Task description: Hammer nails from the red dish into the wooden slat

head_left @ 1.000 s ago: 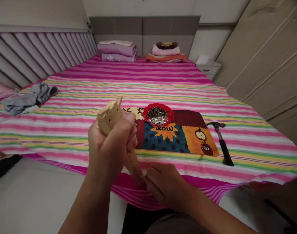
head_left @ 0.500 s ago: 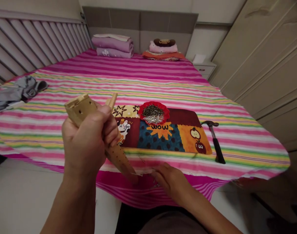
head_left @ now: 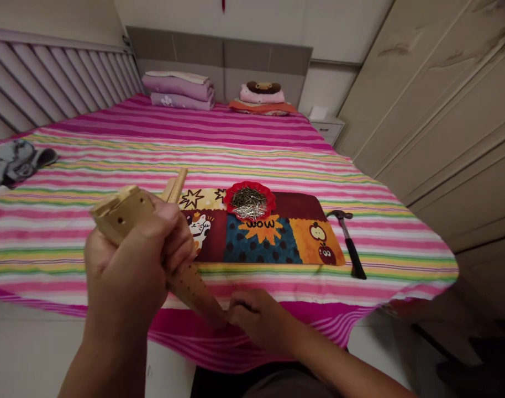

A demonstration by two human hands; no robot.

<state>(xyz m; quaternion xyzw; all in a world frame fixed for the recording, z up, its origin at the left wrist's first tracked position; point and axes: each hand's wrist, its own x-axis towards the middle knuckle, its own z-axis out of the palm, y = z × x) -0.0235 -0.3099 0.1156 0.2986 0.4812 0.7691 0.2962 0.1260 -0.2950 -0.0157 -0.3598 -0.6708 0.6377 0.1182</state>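
Note:
My left hand [head_left: 128, 265] is closed around a pale wooden piece [head_left: 194, 293], tilted with its blunt, rough-cut end up and its narrower end down toward the bed's near edge. Small dark holes dot its surface. Near that lower end, the fingers of my right hand [head_left: 263, 320] are curled together; whatever they pinch is hidden, and I cannot tell whether they touch the wood. Beyond both hands, a red scalloped bowl [head_left: 270, 205] full of loose nails [head_left: 250, 203] stands on a patterned mat [head_left: 263, 249].
A claw hammer [head_left: 352, 251] lies right of the mat. Wooden strips [head_left: 177, 185] show behind my left hand. Grey clothing [head_left: 22, 163] lies at the left on the striped bedspread [head_left: 380, 221]. Folded bedding [head_left: 178, 91] is stacked by the headboard [head_left: 198, 50].
My right hand has moved left toward the wood's lower end, and its fingers have curled in. My left hand keeps its grip on the wood. The view has shifted slightly.

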